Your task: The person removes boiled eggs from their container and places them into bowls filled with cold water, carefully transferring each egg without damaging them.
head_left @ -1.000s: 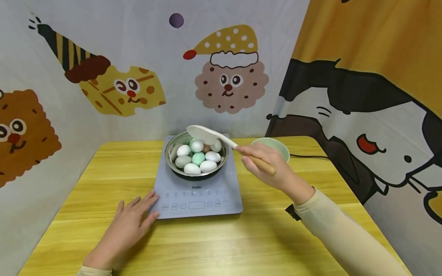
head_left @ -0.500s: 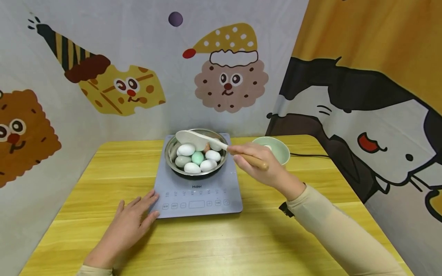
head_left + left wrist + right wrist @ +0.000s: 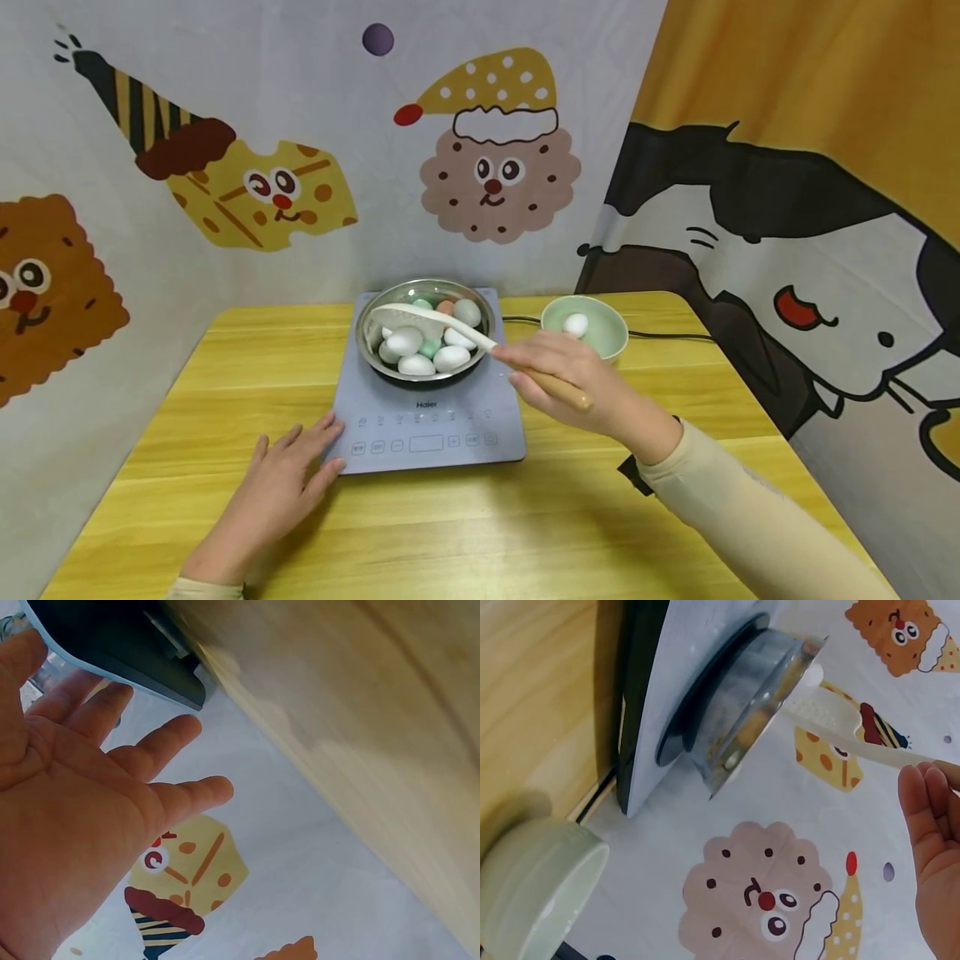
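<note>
My right hand (image 3: 581, 379) grips the wooden handle of a white spoon (image 3: 467, 330). The spoon's broad head, which looks pierced in the right wrist view, lies over the left part of a metal pan (image 3: 390, 293). White, green, grey and brown eggs (image 3: 452, 358) fill the pan, and one grey-white egg (image 3: 405, 341) lies against the spoon's head. Beneath the pan is a flat induction cooker (image 3: 427, 429). At the cooker's left front edge rests my left hand (image 3: 273, 492), fingers spread and thumb touching the corner; in the left wrist view its palm (image 3: 82, 802) is bare.
Right of the cooker stands a pale green bowl (image 3: 611, 337) with a white egg (image 3: 576, 325) inside. A black cable (image 3: 671, 336) runs behind the bowl to the right. A cartoon curtain (image 3: 300, 67) borders the wooden table (image 3: 420, 533) at the back.
The spoon has come down and left into the pan, and the eggs by its head have shifted. The egg in the bowl has come into clear sight. My left hand stays put.
</note>
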Motion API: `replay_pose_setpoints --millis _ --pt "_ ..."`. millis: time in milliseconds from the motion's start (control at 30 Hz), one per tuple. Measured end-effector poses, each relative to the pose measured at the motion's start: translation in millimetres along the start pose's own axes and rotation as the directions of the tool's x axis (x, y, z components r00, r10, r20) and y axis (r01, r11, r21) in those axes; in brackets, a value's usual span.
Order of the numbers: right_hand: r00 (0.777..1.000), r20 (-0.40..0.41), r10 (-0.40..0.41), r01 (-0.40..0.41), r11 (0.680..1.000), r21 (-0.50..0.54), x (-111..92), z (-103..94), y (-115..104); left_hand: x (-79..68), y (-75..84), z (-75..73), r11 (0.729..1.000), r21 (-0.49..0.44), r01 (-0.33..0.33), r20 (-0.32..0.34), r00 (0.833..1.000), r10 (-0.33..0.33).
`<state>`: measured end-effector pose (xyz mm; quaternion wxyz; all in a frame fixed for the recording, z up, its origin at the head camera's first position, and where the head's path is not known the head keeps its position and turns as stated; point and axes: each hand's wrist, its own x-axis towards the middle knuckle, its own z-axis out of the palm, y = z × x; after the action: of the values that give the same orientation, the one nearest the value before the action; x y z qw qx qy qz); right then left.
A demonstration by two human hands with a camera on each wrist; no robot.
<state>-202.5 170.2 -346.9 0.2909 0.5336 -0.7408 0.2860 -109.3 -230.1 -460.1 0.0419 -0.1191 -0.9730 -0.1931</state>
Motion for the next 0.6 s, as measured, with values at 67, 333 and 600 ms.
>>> replay_pose_setpoints --millis 67,333,600 --pt "0.999 -0.029 0.023 -0.022 0.999 0.033 -2.6 0.2 -1.8 -0.2 -0.5 0.1 1.0 0.004 0.0 -0.001 1.0 0.0" --pt "0.941 -0.027 0.336 -0.302 0.876 0.376 -9.9 2.6 -2.0 -0.2 0.1 -1.3 1.0 0.013 0.01 0.008 1.0 -0.01" --pt "0.832 0.029 0.554 -0.501 0.728 0.468 -5.0 4.1 1.1 1.0 1.1 -1.5 1.0 0.009 0.004 -0.001 1.0 -0.004"
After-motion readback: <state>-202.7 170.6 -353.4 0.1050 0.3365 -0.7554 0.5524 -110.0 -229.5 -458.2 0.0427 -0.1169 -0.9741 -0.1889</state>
